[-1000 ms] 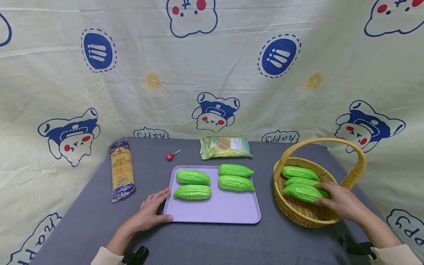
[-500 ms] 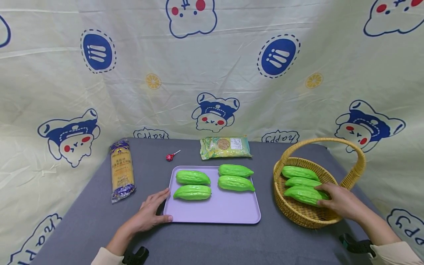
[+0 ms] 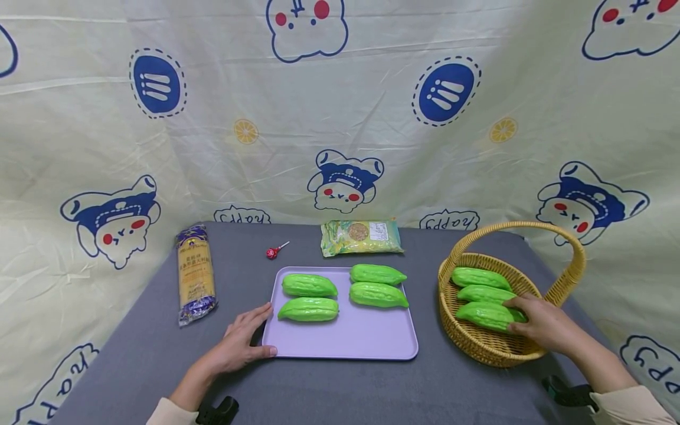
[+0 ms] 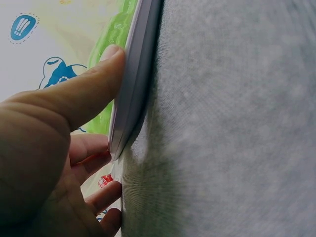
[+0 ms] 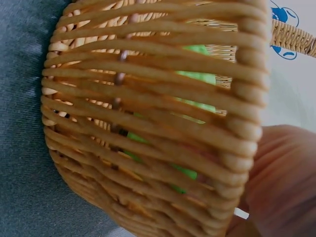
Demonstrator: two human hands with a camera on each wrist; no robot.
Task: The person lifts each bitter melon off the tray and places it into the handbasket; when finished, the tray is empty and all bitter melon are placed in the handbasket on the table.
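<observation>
In the head view my left hand [image 3: 241, 342] rests at the left side of a lilac tray [image 3: 345, 339], thumb on the near left corner and fingertips at the left rim. The left wrist view shows the thumb [image 4: 94, 89] straight against the rim. Two pairs of green bitter melons lie on the tray, one pair [image 3: 308, 309] left, the other [image 3: 378, 294] right. My right hand [image 3: 549, 323] reaches into a wicker basket [image 3: 478, 349] and grips the right end of the nearest bitter melon [image 3: 483, 315]. Two more bitter melons [image 3: 480, 277] lie behind it. Basket weave hides the fingertips in the right wrist view.
A spaghetti packet [image 3: 195, 274] lies at the left of the grey table. Behind the tray are a red lollipop [image 3: 273, 252] and a green-yellow food packet [image 3: 361, 237]. The basket's tall handle [image 3: 576, 260] arches over its right side. A printed cloth hangs behind.
The nearest bitter melon in the basket has shifted slightly right and toward the near side under my right hand. My left hand and the tray stay in place.
</observation>
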